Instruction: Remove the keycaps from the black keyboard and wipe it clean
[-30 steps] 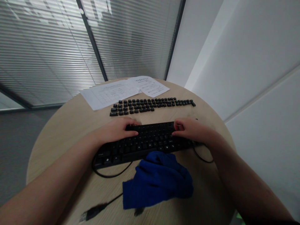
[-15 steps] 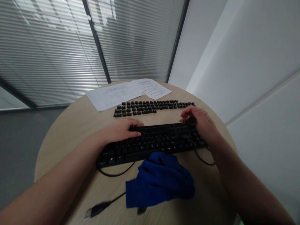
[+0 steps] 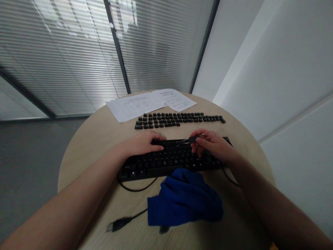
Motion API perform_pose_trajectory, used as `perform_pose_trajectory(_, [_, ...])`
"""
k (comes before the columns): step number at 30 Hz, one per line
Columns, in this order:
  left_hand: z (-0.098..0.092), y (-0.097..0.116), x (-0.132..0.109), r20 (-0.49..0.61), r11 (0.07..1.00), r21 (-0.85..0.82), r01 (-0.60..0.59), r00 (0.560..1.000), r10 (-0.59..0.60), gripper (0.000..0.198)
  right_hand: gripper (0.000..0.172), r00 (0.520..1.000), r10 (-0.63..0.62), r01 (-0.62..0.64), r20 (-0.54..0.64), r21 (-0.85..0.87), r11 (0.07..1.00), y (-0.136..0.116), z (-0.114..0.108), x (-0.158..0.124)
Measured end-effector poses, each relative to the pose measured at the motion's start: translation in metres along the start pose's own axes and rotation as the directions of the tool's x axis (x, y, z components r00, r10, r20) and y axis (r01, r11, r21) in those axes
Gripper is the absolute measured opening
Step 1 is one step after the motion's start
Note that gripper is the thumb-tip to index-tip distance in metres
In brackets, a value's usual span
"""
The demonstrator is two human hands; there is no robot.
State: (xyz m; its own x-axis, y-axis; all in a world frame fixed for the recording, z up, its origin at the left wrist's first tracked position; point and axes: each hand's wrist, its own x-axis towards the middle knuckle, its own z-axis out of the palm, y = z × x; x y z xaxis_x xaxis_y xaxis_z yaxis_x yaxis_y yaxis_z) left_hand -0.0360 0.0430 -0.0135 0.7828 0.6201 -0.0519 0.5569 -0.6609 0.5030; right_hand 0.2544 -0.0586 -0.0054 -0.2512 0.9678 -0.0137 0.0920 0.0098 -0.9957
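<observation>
A black keyboard (image 3: pixel 158 163) lies across the table in front of me. My left hand (image 3: pixel 145 143) grips its far left part, the thumb resting on the keys and the fingers at the far edge. In my right hand (image 3: pixel 205 142) is a wire keycap puller (image 3: pixel 193 139), pinched by its dark middle. Its wire loops point left, over the upper keys. Whether the wires touch a key is too small to tell. Beyond the keyboard, several loose black keycaps (image 3: pixel 166 119) are laid out in rows.
A crumpled blue cloth (image 3: pixel 186 201) lies against the keyboard's near edge. The cable's USB plug (image 3: pixel 117 224) sticks out to its left. Printed papers (image 3: pixel 137 106) lie at the far side of the round wooden table (image 3: pixel 85 146). A white wall (image 3: pixel 293 86) stands close on the right.
My right hand has moved left from the keyboard's right end to above its upper keys, bringing the keycap puller into clear view. My left hand keeps its hold. The view has shifted slightly.
</observation>
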Motion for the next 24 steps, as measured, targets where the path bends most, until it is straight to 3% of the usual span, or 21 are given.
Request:
perform_pose_trajectory(6, [-0.001,0.002,-0.002,0.006,1.000,0.023,-0.013,1.000,0.013,0.043,0.047,0.988,-0.074,0.080,-0.138,0.035,0.996,0.017,0.008,0.002])
perform_pose_trajectory(15, [0.001,-0.001,-0.001,0.005,0.999,0.050,-0.015,1.000,0.015,0.043,0.052,0.940,-0.203,0.177,-0.273,-0.118,0.977,0.023,0.017,0.004])
perform_pose_trajectory(19, [0.000,-0.001,-0.002,0.009,0.999,0.028,-0.017,1.000,0.017,0.043,0.045,0.947,-0.238,0.190,-0.218,-0.219,0.957,0.024,0.018,0.001])
perform_pose_trajectory(24, [-0.001,0.001,-0.002,0.004,1.000,0.020,-0.017,1.000,0.017,0.040,0.038,0.975,-0.182,0.144,-0.124,-0.266,0.953,0.025,0.021,-0.002])
